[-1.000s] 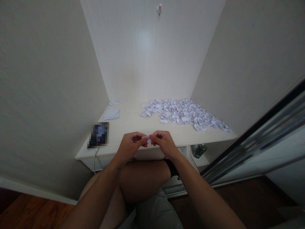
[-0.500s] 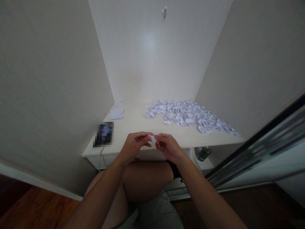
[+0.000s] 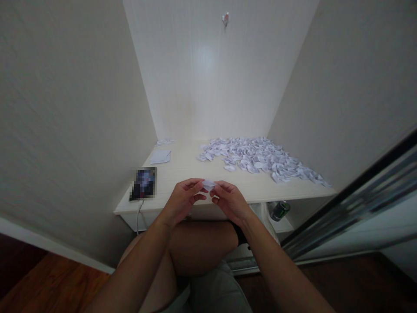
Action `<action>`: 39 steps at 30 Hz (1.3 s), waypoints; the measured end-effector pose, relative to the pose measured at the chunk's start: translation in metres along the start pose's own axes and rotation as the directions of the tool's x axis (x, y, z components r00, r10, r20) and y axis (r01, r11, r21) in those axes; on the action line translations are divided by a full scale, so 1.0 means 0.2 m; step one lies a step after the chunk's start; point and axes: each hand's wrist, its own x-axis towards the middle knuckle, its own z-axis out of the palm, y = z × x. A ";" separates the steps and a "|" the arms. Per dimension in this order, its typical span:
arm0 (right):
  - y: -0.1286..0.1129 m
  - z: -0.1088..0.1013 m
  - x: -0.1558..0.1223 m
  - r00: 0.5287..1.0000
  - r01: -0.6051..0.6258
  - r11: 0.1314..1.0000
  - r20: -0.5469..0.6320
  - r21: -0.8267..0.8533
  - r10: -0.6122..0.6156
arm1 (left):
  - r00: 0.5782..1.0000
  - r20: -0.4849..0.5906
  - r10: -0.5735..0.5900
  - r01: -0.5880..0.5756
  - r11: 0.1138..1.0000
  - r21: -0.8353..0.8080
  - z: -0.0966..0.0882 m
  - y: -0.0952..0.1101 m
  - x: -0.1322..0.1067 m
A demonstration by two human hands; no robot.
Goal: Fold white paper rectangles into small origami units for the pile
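Observation:
A small white folded paper piece (image 3: 209, 184) is pinched between my two hands, just above the front edge of the desk (image 3: 182, 174). My left hand (image 3: 186, 198) grips its left end between thumb and fingers. At the right end, my right hand (image 3: 228, 196) holds it the same way. Beyond my hands, a broad heap of small folded white papers (image 3: 254, 156) spreads over the back and right of the desk. Flat white paper sheets (image 3: 160, 157) lie in a stack at the left.
A phone-like device (image 3: 143, 183), blurred out, lies at the desk's left front with a white cable (image 3: 139, 217). Several paper bits (image 3: 164, 142) sit in the back left corner. A dark can (image 3: 280, 211) stands on a lower shelf at right. Walls enclose three sides.
The paper piece has turned from tilted to stretched level between both hands, showing more of its width. My fingers have shifted to its ends. The desk items look unchanged.

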 end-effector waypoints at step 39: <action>-0.06 -0.01 0.00 0.975 -0.217 0.976 0.044 0.012 0.217 | 0.971 0.124 -0.205 0.203 0.979 0.030 -0.04 0.06 -0.02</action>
